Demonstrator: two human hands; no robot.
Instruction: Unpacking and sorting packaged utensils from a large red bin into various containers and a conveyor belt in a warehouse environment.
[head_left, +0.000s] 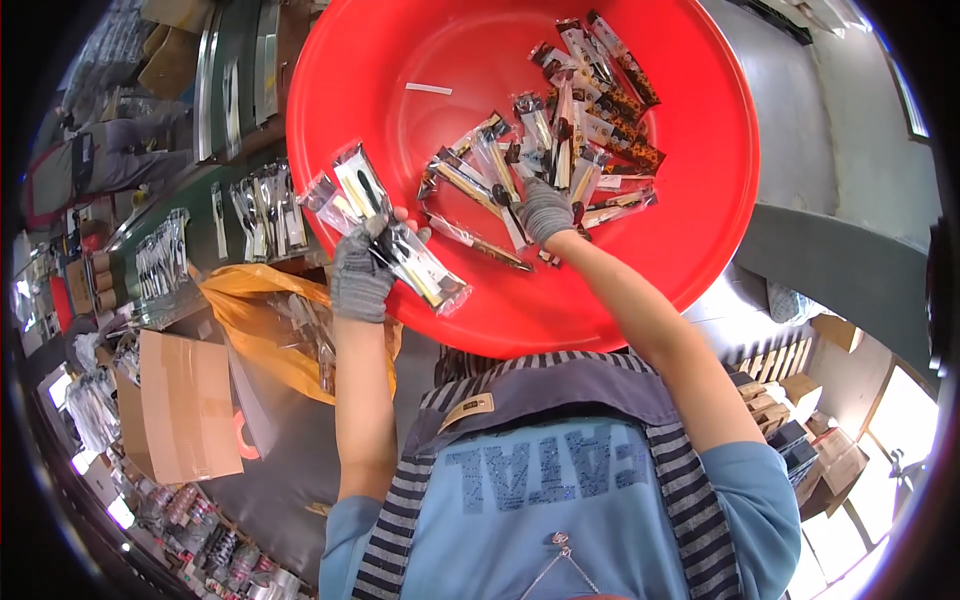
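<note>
My left hand [362, 272], in a grey knit glove with some fingertips bare, grips a few clear-wrapped cutlery packets [430, 268] over the near left rim of a big red tub [700, 230]. Black utensils and white paper show through the film. Inside the tub, my right hand [546, 210], also gloved in grey, has its fingers curled at the near side of a loose pile of wrapped cutlery packets [462, 180]. It appears to pinch one, though its fingertips are partly hidden by the pile. Several packets at the back have dark, orange-patterned wrappers [625, 60].
A white paper strip [428, 89] lies on the tub's bottom. Left of the tub are an orange bag [255, 310] and a cardboard box [190, 405]. More packets [268, 210] lie in rows on a green conveyor belt [205, 232]. Another person [110, 160] is at the far left.
</note>
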